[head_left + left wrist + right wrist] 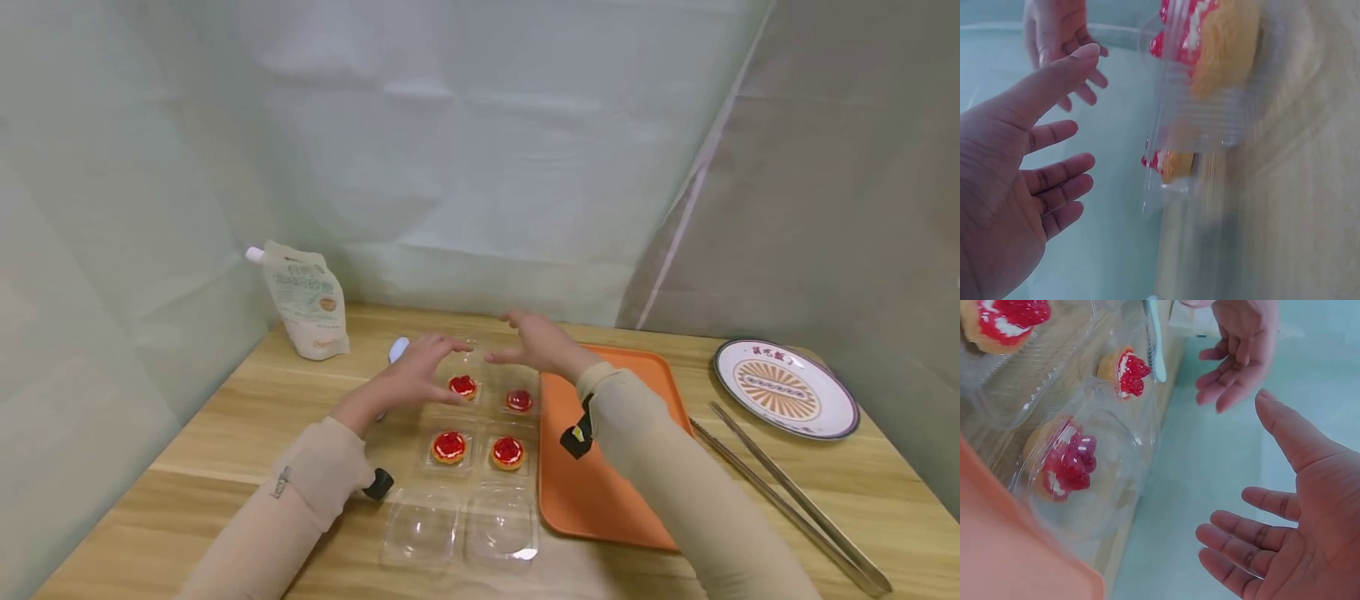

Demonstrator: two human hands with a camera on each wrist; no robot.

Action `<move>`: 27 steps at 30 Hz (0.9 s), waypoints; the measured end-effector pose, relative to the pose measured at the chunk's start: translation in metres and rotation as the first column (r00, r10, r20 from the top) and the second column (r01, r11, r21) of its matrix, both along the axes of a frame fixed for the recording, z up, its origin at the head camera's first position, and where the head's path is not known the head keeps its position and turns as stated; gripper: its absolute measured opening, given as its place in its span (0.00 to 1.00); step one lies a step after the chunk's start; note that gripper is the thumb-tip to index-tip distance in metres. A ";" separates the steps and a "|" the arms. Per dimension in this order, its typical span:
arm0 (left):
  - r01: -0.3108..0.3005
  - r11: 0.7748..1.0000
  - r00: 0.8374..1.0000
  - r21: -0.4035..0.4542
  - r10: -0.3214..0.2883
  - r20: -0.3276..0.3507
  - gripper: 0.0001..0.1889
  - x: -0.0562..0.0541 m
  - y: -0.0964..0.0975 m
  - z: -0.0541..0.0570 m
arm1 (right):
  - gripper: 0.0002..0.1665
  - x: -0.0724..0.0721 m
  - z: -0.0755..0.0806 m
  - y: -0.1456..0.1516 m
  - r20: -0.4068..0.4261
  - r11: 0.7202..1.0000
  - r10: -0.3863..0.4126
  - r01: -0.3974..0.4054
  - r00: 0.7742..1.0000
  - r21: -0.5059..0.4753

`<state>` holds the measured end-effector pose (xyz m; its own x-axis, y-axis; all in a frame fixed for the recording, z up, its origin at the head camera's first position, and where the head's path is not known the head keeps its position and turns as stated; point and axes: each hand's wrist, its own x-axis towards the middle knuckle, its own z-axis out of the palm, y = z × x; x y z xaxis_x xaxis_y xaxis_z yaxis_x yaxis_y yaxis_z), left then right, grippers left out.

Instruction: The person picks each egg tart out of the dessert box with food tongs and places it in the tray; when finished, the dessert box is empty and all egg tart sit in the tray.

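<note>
Wood-grain tabletop (pixel 202 433) bears clear plastic containers (pixel 501 521) holding four red-topped tarts (pixel 448 447).

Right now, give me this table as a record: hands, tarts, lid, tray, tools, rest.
left hand: fingers relaxed, holding nothing
right hand: likewise, facing the left
tarts: four, red-topped, two rows of two
clear lid: over the back-right tart
orange tray: right of the tarts
tongs: on the table, right of the tray
plate: far right
pouch: upright, back left
</note>
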<state>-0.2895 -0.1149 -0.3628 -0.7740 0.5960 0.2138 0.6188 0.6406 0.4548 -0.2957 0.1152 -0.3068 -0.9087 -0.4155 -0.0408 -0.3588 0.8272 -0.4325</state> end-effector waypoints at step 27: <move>0.090 0.969 0.996 -0.232 -0.094 -0.006 0.41 -0.006 0.052 -0.009 | 0.44 0.031 -0.039 0.023 -0.065 0.984 0.037 -0.025 0.997 0.178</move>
<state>-0.2957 -0.0631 -0.3714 -0.7108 0.6994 0.0742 0.6864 0.6668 0.2901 -0.2647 0.1385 -0.3454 -0.8988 -0.4347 -0.0555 -0.4084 0.8768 -0.2539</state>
